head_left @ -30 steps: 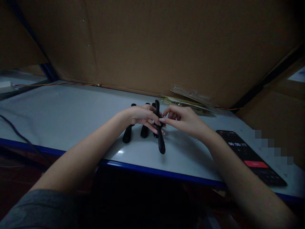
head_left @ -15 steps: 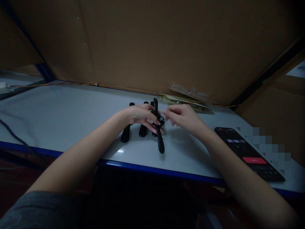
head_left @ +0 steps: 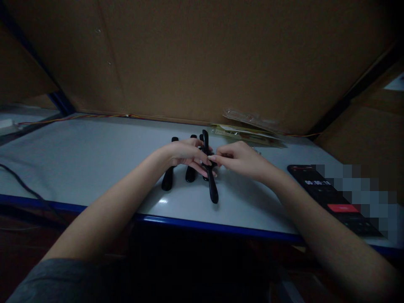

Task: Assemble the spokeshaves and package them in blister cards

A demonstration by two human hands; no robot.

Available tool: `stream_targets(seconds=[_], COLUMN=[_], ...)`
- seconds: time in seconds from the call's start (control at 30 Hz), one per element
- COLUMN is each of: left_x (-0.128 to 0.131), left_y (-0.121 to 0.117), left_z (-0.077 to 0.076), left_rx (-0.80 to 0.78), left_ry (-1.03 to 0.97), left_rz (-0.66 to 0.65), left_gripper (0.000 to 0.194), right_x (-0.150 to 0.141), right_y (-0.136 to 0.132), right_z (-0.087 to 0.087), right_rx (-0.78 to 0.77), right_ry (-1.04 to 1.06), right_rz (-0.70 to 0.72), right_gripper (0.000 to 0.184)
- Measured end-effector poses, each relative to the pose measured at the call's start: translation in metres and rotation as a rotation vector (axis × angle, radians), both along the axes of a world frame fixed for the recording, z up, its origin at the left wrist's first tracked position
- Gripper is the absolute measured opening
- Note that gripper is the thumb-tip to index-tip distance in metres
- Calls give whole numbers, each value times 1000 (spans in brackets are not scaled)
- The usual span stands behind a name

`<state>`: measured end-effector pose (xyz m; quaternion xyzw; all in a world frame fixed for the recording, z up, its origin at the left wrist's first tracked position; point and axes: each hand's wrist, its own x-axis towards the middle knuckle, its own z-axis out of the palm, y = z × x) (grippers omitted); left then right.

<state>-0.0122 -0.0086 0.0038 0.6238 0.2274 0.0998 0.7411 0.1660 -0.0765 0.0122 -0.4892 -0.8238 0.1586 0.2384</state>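
Upright over the table, a black piece with two long rounded arms (head_left: 212,188) and a small hub at its middle is held by my left hand (head_left: 189,153). The left thumb and fingers close around it near the hub. From the right, my right hand (head_left: 235,158) pinches at that hub with thumb and forefinger. Whatever lies between those fingertips is too small and hidden to make out. Similar black pieces lie under and beside my left hand: one on the left (head_left: 167,180), another in the middle (head_left: 191,173), and one mostly covered behind the held piece.
A phone (head_left: 341,202) with a timer on its screen lies at the right. Clear plastic packaging (head_left: 249,134) rests at the back against the cardboard wall (head_left: 189,63). Thin coloured wires (head_left: 104,115) run along the rear edge. A dark cable (head_left: 22,181) crosses the table's left side.
My right hand has moved left, and its fingertips now meet the hub of the held black piece. My left hand keeps its grip. The view has shifted slightly.
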Motion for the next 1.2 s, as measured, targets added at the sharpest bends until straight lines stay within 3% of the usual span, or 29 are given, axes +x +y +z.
stream_targets(seconds=[0.17,0.27,0.37,0.43,0.67,0.8,0.87,0.97,1.07,1.2], left_x=[-1,-1,-1,0,3,3,3,2,2,3], left_y=[-1,-2,-3,-4,-10,-9,-8,-8,-8,-6], left_z=[2,3,4,5,4,0,0,2,4,1], left_rx=[4,0,-1,0,8,17,19,23,34,36], left_ry=[7,11,14,19,47,-3,-21,-13,4,-9], left_rz=[19,30,32,32,76,61,55,87,111,67], left_gripper=[55,55,56,56,64,63,61,58,57,57], right_x=[-7,-1,8,11,-4,-5,-1,7,12,15], right_y=[-5,-4,0,2,0,1,2,3,2,4], right_z=[4,8,9,8,-3,-4,-1,5,9,8], right_rx=[-232,-126,81,137,164,47,23,79,96,130], right_ry=[253,260,85,-30,-133,-40,20,29,-35,-117], right_rz=[58,57,27,16,-119,-205,-177,-48,83,93], right_gripper=[25,14,19,16,20,32,35,17,20,20])
